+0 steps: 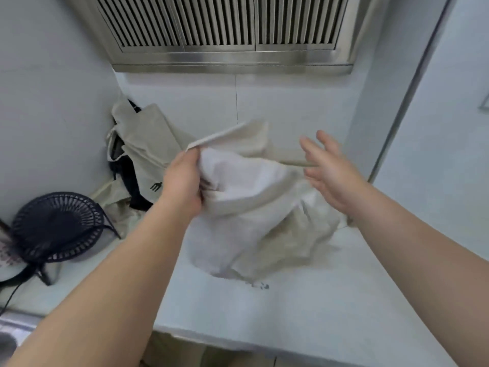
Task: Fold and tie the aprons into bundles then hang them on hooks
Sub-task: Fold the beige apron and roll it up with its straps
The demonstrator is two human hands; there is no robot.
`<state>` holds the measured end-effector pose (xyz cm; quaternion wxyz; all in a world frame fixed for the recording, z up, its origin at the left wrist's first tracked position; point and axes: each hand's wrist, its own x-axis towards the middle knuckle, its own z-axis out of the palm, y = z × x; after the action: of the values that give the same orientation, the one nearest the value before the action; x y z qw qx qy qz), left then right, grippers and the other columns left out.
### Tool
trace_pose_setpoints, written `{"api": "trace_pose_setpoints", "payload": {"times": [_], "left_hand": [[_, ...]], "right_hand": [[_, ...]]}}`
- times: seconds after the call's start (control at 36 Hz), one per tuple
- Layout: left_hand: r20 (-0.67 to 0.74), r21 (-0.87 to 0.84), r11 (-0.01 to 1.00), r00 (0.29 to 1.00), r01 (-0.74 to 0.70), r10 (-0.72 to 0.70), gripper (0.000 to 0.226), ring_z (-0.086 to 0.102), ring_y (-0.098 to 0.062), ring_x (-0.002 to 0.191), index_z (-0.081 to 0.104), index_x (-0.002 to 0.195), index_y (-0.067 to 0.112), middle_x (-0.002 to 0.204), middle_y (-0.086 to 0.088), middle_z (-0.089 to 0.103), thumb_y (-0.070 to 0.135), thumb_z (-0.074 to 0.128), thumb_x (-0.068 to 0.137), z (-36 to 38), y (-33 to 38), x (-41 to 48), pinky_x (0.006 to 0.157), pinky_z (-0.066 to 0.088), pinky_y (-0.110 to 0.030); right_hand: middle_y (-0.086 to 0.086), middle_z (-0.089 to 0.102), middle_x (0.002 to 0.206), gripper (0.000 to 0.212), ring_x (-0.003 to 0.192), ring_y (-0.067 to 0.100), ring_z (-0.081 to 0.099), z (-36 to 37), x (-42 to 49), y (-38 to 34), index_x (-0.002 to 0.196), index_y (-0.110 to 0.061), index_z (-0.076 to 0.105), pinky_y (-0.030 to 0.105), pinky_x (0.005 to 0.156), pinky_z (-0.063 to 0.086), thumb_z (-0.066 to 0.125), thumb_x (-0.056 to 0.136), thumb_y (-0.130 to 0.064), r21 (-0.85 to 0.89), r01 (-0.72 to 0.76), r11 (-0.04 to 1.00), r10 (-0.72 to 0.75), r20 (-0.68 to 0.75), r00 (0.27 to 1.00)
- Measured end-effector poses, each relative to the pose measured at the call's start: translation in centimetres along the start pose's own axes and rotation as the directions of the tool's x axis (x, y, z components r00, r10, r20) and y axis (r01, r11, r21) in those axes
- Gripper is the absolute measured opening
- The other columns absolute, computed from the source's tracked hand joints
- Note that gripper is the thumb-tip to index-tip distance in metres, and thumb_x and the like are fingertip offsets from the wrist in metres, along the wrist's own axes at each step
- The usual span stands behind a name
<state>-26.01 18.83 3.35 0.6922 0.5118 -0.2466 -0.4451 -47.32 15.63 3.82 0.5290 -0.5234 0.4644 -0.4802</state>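
Note:
A crumpled cream-white apron [254, 207] lies bunched on the white counter [291, 313], partly lifted. My left hand [182, 181] grips a gathered fold at its upper left, with a flat strap [219, 136] sticking up and to the right from the fist. My right hand [328, 168] hovers just right of the apron with fingers spread, holding nothing. More beige aprons [148, 147], one with a small dark logo, are piled in the back left corner against the wall.
A small black desk fan [55, 226] lies tilted on the counter's left, its cable trailing down. A steel sink edge [13, 332] shows at lower left. A slatted metal vent [225, 25] hangs overhead. White walls close the back, left and right.

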Motion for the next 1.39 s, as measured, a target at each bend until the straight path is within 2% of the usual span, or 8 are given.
{"api": "trace_pose_setpoints", "payload": {"times": [0.17,0.36,0.56,0.83,0.94,1.06,1.19,1.39], "left_hand": [[0.180,-0.167,0.972,0.974,0.168,-0.137,0.035,0.071,-0.012,0.082,0.062,0.110,0.014,0.101,0.001,0.072,0.041,0.042,0.101,-1.1,0.4,-4.5,0.053,0.055,-0.024],[0.284,-0.098,0.980,0.949,0.175,-0.141,0.049,0.066,-0.022,0.108,0.052,0.130,0.022,0.123,0.002,0.066,0.054,0.032,0.099,-1.7,1.3,-7.7,0.085,0.054,-0.037],[0.387,-0.198,0.968,0.920,0.153,-0.067,0.053,0.071,-0.012,0.077,0.062,0.105,0.020,0.089,0.005,0.074,0.053,0.020,0.101,-2.0,1.2,-11.0,0.066,0.057,-0.027],[0.390,0.307,0.951,0.909,0.021,-0.146,0.040,0.070,-0.017,0.082,0.063,0.110,0.015,0.097,0.000,0.073,0.044,0.036,0.101,-2.8,0.2,-13.3,0.089,0.054,-0.040],[0.281,0.886,0.374,0.959,-0.275,0.040,0.040,0.052,-0.018,0.060,0.055,0.070,0.005,0.073,-0.001,0.058,0.041,0.063,0.088,-2.9,1.0,-12.8,0.059,0.043,-0.028],[0.338,0.932,-0.166,0.937,-0.321,0.086,0.035,0.053,-0.019,0.069,0.059,0.076,0.012,0.075,-0.001,0.059,0.044,0.071,0.076,-1.3,1.9,-13.5,0.054,0.038,-0.026],[0.632,0.733,0.284,0.773,-0.619,0.053,0.080,0.051,-0.014,0.119,0.046,0.131,0.030,0.127,0.009,0.054,0.056,0.077,0.062,1.6,1.2,-13.8,0.098,0.045,-0.036],[0.778,0.495,0.802,0.582,-0.334,-0.237,0.051,0.068,-0.021,0.103,0.070,0.107,0.015,0.105,-0.003,0.073,0.038,0.075,0.061,0.6,1.3,-17.0,0.097,0.050,-0.041]], "right_hand": [[-0.002,0.045,0.140,0.074,0.124,0.011,0.045,-0.8,-4.4,0.2,0.143,-0.026,0.035,0.024,0.094,0.035,0.063,0.080,-0.053,-0.255,0.090,0.963,-0.063,0.113,0.992],[0.002,0.026,0.154,0.101,0.135,0.023,0.037,-1.1,-6.5,0.6,0.151,-0.027,0.013,0.037,0.105,0.038,0.070,0.073,-0.056,-0.404,-0.088,0.910,0.167,0.165,0.972],[0.005,0.052,0.118,0.106,0.065,0.012,0.042,0.3,-8.7,3.6,0.134,-0.021,0.050,0.029,0.068,0.039,0.074,0.043,-0.071,-0.219,-0.373,0.902,0.431,0.382,0.818],[0.015,0.070,0.085,0.011,0.080,0.026,0.065,0.0,-9.5,3.4,0.078,-0.008,0.069,0.038,0.074,0.051,0.066,0.086,-0.014,0.009,-0.060,0.998,0.059,0.053,0.997],[0.011,0.064,0.089,0.014,0.081,0.021,0.057,-2.5,-10.2,1.0,0.095,-0.011,0.065,0.027,0.069,0.041,0.055,0.094,-0.021,-0.351,0.247,0.903,-0.286,-0.061,0.956],[0.001,0.062,0.115,0.031,0.103,0.014,0.055,-4.0,-11.8,-1.0,0.128,-0.015,0.055,0.012,0.074,0.034,0.046,0.098,-0.014,-0.529,0.394,0.752,-0.430,0.060,0.901],[-0.011,0.060,0.097,0.027,0.076,-0.012,0.052,-4.7,-14.8,-2.5,0.119,-0.014,0.060,-0.001,0.070,0.034,0.047,0.097,-0.006,-0.525,0.435,0.732,-0.424,0.148,0.893],[-0.021,0.062,0.095,0.023,0.094,-0.002,0.056,-4.6,-19.6,-3.8,0.108,-0.025,0.067,0.005,0.081,0.038,0.058,0.092,-0.011,-0.580,0.395,0.712,-0.457,0.045,0.888]]}}
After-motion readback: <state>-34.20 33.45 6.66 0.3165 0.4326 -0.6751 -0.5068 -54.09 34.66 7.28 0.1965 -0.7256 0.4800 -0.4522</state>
